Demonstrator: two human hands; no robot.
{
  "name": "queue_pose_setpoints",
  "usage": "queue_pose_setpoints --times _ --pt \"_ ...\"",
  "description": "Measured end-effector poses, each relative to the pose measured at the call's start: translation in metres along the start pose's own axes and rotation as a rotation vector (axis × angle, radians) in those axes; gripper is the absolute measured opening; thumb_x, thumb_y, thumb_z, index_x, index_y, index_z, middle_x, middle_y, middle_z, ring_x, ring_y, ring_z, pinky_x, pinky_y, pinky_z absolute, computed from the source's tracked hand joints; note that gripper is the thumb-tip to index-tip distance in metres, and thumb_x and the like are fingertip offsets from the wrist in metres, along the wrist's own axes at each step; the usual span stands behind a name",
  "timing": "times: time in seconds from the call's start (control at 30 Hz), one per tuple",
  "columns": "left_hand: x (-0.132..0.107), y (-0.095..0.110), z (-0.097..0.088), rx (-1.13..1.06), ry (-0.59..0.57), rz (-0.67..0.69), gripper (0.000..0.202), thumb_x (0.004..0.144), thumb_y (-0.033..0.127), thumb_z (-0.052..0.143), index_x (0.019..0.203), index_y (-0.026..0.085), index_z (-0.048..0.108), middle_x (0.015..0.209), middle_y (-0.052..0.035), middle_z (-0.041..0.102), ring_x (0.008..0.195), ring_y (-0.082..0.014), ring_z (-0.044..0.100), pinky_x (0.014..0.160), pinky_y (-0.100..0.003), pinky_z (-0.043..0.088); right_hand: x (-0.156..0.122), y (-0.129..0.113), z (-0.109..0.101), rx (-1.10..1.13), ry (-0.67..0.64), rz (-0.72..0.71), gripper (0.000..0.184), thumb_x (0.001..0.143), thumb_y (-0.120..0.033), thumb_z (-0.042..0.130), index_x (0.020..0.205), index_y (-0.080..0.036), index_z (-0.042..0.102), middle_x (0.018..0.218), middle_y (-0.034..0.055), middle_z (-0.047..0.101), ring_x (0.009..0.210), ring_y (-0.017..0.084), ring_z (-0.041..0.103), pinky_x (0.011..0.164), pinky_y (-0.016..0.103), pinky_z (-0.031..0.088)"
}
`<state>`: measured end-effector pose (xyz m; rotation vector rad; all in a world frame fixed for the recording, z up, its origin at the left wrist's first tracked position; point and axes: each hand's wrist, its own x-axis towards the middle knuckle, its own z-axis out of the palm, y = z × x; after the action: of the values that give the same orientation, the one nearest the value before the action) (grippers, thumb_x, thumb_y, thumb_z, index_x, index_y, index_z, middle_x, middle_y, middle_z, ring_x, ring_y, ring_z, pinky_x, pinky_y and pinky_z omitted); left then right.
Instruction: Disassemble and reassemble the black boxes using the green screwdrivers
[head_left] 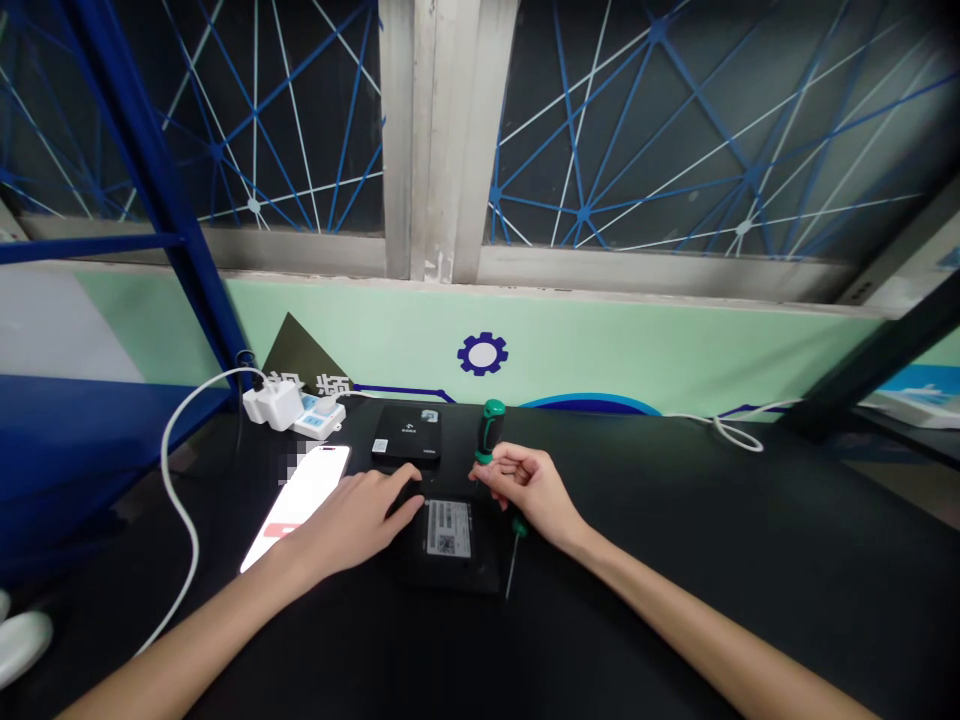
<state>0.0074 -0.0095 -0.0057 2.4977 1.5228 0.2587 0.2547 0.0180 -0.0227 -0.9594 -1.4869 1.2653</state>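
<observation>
A flat black box (457, 575) with a white printed label (449, 528) lies on the dark table in front of me. My left hand (371, 512) grips its far left corner, thumb on the near side and index finger along the far edge. My right hand (529, 490) pinches a screwdriver (491, 430) with a green and black handle, held upright by the box's far right corner. Its tip is too small to make out. Beside the box's right edge lies a second screwdriver (514, 555), its green handle partly under my right hand.
Behind the box sits another black box (407, 433) with stickers. A phone with a bright screen (300, 500) lies left of my left hand. Farther left are a power strip (319, 418), a white charger (276, 403) and a looping white cable (180, 500). A wall stands behind the table.
</observation>
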Motion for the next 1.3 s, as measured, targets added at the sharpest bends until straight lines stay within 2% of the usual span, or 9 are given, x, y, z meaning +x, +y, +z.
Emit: queue_pose_setpoints --times 0.2,0.4,0.5,0.8,1.0,1.17,1.3 --pt "0.0003 -0.0011 0.0012 -0.008 0.005 0.004 0.037 0.102 0.045 0.035 0.124 0.025 0.057 0.07 -0.0006 0.062 0.072 -0.0251 0.065 0.063 -0.03 0.042 -0.0022 -0.0029 0.0003 -0.028 -0.028 -0.016 0.045 0.071 -0.059 0.08 0.076 -0.016 0.067 0.077 0.0066 0.072 0.052 0.009 0.05 0.046 0.022 0.042" --pt "0.0005 -0.0007 0.0007 -0.03 0.008 0.004 0.037 0.102 0.045 0.034 0.123 0.025 0.057 0.071 -0.0008 0.063 0.072 -0.0251 0.066 0.063 -0.03 0.043 -0.0025 -0.0026 -0.0003 -0.039 -0.024 0.004 0.043 0.07 -0.057 0.081 0.074 -0.016 0.068 0.057 -0.0028 0.054 0.048 0.009 0.044 0.045 0.022 0.037" --pt "0.0009 -0.0022 0.0024 -0.022 0.009 0.007 0.037 0.102 0.045 0.034 0.123 0.025 0.057 0.071 -0.0006 0.062 0.072 -0.0251 0.066 0.064 -0.031 0.043 -0.0022 -0.0011 -0.0021 -0.04 -0.034 -0.014 0.043 0.072 -0.056 0.08 0.073 -0.015 0.069 0.056 -0.0036 0.05 0.049 0.009 0.044 0.047 0.022 0.037" --pt "0.0006 -0.0022 0.003 -0.02 0.01 0.009 0.037 0.102 0.046 0.034 0.124 0.025 0.057 0.071 -0.0005 0.062 0.073 -0.0256 0.066 0.065 -0.032 0.044 -0.0012 -0.0012 -0.005 -0.068 -0.064 -0.08 0.035 0.078 -0.05 0.076 0.079 -0.015 0.076 0.062 -0.0015 0.053 0.05 0.009 0.047 0.046 0.023 0.038" --pt "0.0003 -0.0005 0.0007 0.005 0.008 0.006 0.039 0.102 0.046 0.033 0.124 0.025 0.057 0.072 -0.001 0.062 0.073 -0.0253 0.066 0.063 -0.03 0.043 -0.0004 -0.0019 -0.0039 -0.009 -0.042 0.011 0.039 0.073 -0.051 0.08 0.088 -0.015 0.076 0.057 -0.0033 0.054 0.049 0.009 0.045 0.048 0.023 0.039" --pt "0.0 0.0007 0.0004 0.011 0.0 0.001 0.038 0.102 0.045 0.033 0.125 0.025 0.056 0.071 -0.0004 0.062 0.07 -0.0252 0.065 0.063 -0.031 0.042 0.0005 -0.002 -0.0041 0.032 -0.031 0.029 0.04 0.069 -0.05 0.084 0.086 -0.015 0.073 0.074 0.0031 0.069 0.053 0.009 0.05 0.049 0.022 0.042" --pt "0.0005 0.0001 0.0024 0.008 -0.005 -0.003 0.038 0.103 0.045 0.032 0.125 0.025 0.055 0.068 0.0004 0.06 0.071 -0.0261 0.065 0.064 -0.032 0.042 0.0009 0.0002 -0.0053 0.044 -0.049 0.023 0.038 0.073 -0.05 0.082 0.085 -0.015 0.069 0.081 0.0057 0.073 0.053 0.008 0.051 0.049 0.022 0.042"
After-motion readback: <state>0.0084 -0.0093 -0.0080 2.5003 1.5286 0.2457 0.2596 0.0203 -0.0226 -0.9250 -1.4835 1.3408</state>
